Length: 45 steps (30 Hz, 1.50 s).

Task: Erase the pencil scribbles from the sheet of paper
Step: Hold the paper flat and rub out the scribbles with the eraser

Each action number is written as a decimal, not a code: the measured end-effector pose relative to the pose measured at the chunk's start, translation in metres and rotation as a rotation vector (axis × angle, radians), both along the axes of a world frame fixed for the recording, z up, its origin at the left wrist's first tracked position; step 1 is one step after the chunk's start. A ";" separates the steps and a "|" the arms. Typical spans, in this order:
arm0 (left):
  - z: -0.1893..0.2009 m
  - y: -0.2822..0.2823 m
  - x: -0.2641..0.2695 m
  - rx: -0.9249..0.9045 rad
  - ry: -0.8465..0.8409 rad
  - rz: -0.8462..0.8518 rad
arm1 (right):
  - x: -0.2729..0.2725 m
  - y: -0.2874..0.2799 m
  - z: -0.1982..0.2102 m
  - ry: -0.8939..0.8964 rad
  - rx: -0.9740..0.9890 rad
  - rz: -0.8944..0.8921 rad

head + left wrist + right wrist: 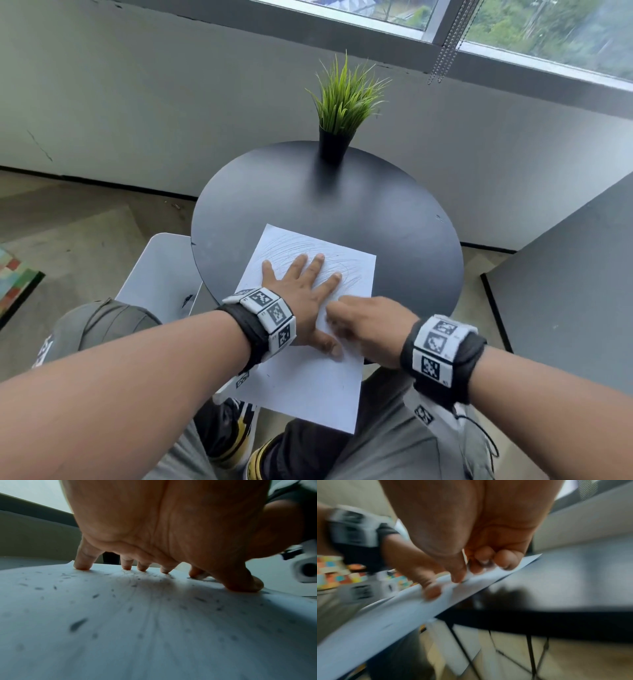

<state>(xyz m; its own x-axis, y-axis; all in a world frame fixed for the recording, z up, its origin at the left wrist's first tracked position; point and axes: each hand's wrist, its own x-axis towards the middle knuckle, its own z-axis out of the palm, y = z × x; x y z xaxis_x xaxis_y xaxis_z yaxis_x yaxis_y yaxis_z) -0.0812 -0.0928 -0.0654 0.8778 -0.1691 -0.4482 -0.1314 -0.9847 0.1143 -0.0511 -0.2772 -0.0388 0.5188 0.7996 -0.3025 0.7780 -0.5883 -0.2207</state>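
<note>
Two bare forearms with marker-covered wristbands reach in from the near edge of the head view. Spread flat, the left hand (pixel 301 291) presses its straight fingers (pixel 83 562) and thumb down on the sheet of paper (pixel 305 387), holding nothing. Just beside its thumb, the right hand (pixel 368 325) has its fingers curled and its fingertips (pixel 458 574) pinched together against the paper near its right edge. Something small and pale may sit in that pinch, but blur hides what it is. Faint pencil scribbles (pixel 291 245) cover the far half of the sheet, and dark crumbs (pixel 78 624) lie scattered over it. Half the paper lies on the round black table (pixel 394 212); the near half overhangs the person's lap. At the table's far edge stands a potted grass plant (pixel 342 113).
</note>
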 end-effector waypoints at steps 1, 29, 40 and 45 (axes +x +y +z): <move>0.000 0.000 0.001 -0.001 0.000 -0.003 | -0.002 -0.002 0.002 0.043 -0.001 -0.001; 0.005 -0.002 0.000 0.016 0.008 0.003 | 0.006 -0.019 -0.007 0.047 -0.023 0.084; 0.006 -0.004 0.002 0.042 0.023 -0.005 | 0.005 -0.030 -0.005 0.027 0.005 0.020; 0.005 -0.003 0.001 0.057 0.029 -0.008 | 0.003 -0.029 -0.010 -0.045 0.062 -0.068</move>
